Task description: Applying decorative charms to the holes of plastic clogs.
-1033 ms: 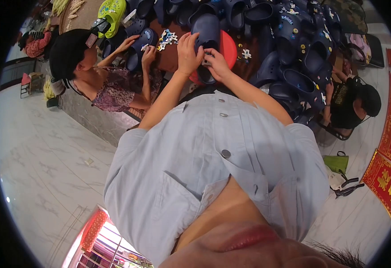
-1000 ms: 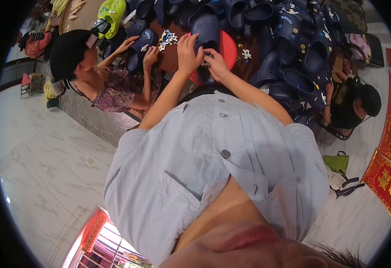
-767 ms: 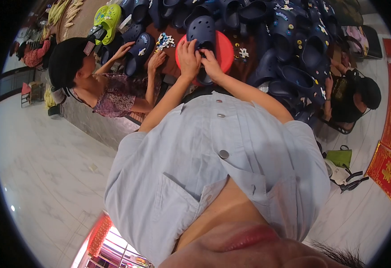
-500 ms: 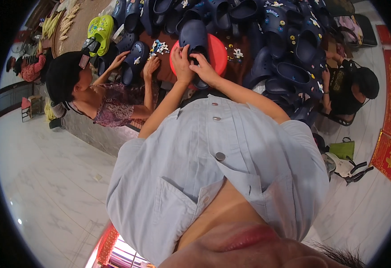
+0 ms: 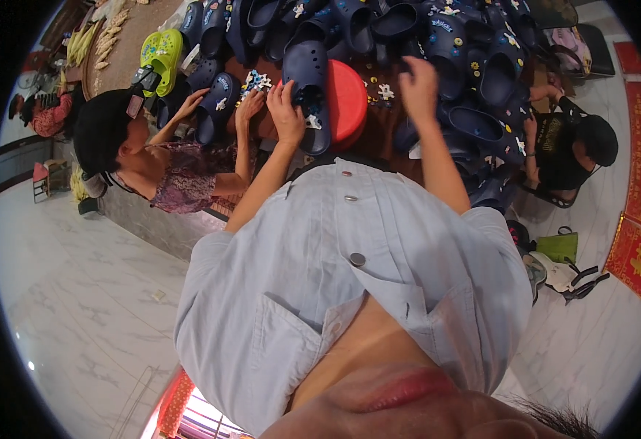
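Note:
A navy clog (image 5: 305,67) with round holes stands with its toe away from me, at the left side of a red round stool or lid (image 5: 346,102). My left hand (image 5: 286,115) is closed on the clog's left edge. A small white charm (image 5: 312,121) shows at the clog's opening. My right hand (image 5: 419,91) is raised off the clog, to the right of the red disc, with its fingers stretched out and nothing visible in them. Small charms (image 5: 385,92) lie on the brown table between the disc and that hand.
Navy clogs (image 5: 474,121) are piled along the far and right sides, many with charms. At left, a person (image 5: 181,157) handles a navy clog (image 5: 216,106) beside loose charms (image 5: 256,82) and a lime-green clog (image 5: 161,60). Another person (image 5: 573,150) sits at right.
My right hand has let go of the clog and swung right toward the pile. My left hand and the clog have shifted slightly left, uncovering more of the red disc.

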Demonstrator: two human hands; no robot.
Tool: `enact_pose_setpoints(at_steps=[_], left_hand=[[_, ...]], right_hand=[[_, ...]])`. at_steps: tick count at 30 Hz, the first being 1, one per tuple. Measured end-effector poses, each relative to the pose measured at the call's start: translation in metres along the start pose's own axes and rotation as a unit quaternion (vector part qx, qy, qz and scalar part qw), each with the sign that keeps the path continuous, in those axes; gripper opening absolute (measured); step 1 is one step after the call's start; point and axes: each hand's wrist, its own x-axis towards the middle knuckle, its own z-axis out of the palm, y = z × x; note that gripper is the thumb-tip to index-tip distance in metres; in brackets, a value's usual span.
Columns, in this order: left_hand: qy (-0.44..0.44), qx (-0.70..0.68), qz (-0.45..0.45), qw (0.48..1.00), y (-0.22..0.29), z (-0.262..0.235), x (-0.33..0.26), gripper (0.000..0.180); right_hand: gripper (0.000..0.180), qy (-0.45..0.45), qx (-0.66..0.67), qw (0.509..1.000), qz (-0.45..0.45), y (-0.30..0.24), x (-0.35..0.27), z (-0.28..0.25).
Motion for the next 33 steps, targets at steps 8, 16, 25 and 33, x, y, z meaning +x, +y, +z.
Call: enact_pose_setpoints(at_steps=[8,16,25,33], left_hand=[[0.004,-0.025,-0.012,1.000,-0.003,0.004,0.000,0.069],[-0.023,-0.048,-0.021,0.998,0.003,0.009,0.006,0.067],[0.019,-0.035,-0.035,0.999,0.009,0.002,-0.001,0.064],[0.024,-0.035,-0.024,0.999,0.007,0.006,0.003,0.065]], right_hand=[[0.062,0.162,-0.369,0.878,0.258,0.201,0.045,-0.126],[0.048,0.083,-0.336,0.880,0.327,0.310,0.052,-0.179],[0.050,0.120,-0.046,0.961,0.245,0.160,-0.010,-0.104],[0.049,-0.106,0.204,0.934,0.274,0.059,-0.088,0.031]])
